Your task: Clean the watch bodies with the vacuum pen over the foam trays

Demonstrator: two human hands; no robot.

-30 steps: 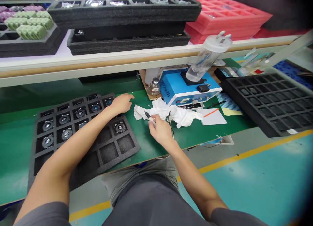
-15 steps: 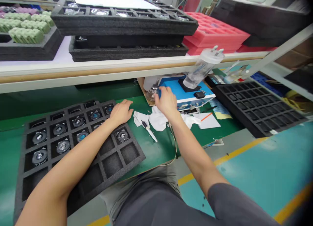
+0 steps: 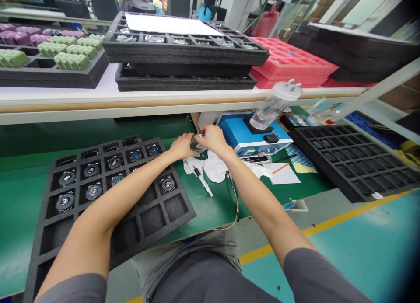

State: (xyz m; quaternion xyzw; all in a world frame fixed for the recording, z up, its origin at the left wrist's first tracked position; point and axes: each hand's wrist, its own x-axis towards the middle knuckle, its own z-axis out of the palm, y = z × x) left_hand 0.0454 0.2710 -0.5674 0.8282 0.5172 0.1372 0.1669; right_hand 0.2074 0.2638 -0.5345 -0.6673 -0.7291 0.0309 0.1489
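Both hands meet at a small clear glass bottle (image 3: 197,144) near the back of the green bench. My left hand (image 3: 183,146) is wrapped against the bottle's left side. The fingers of my right hand (image 3: 212,139) close over its top, hiding the cap. Below the hands lie crumpled white wipes (image 3: 214,166) and a syringe (image 3: 203,182) with a dark band. A black foam tray (image 3: 152,235) under my left forearm holds several round black parts (image 3: 168,184) in its compartments; some compartments are covered by the arm.
Behind my right hand stands a blue box-shaped device (image 3: 241,137) with a clear cylinder (image 3: 275,104) on it. Another black foam tray (image 3: 357,156) sits to the right. Overhead, a shelf edge (image 3: 147,105) carries black trays and pink foam trays (image 3: 292,60).
My left hand has moved from the foam tray to the bottle. My right hand has brought the bottle slightly left and forward from beside the blue device. The view has tilted up.
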